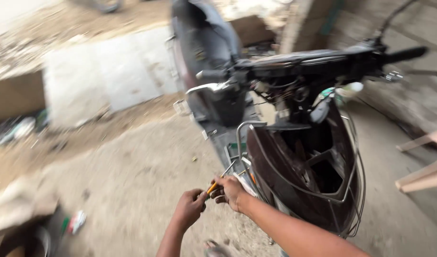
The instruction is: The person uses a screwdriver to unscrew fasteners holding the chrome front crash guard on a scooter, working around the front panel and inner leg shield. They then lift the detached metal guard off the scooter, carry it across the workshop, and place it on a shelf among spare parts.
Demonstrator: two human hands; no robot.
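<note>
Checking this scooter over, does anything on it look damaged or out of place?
Yes. The scooter has its front panel off, so the hollow inside and loose wires under the handlebar are bare. Both hands, left and right, meet on a screwdriver by its guard rail.

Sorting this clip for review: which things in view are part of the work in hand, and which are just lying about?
In hand:
- left hand and right hand, both on the screwdriver with an orange handle
- scooter, front panel off, right by the tool tip

Lying about:
- litter on the ground, lower left
- chair, right edge
- cardboard, far left
- grey sheet behind
</note>
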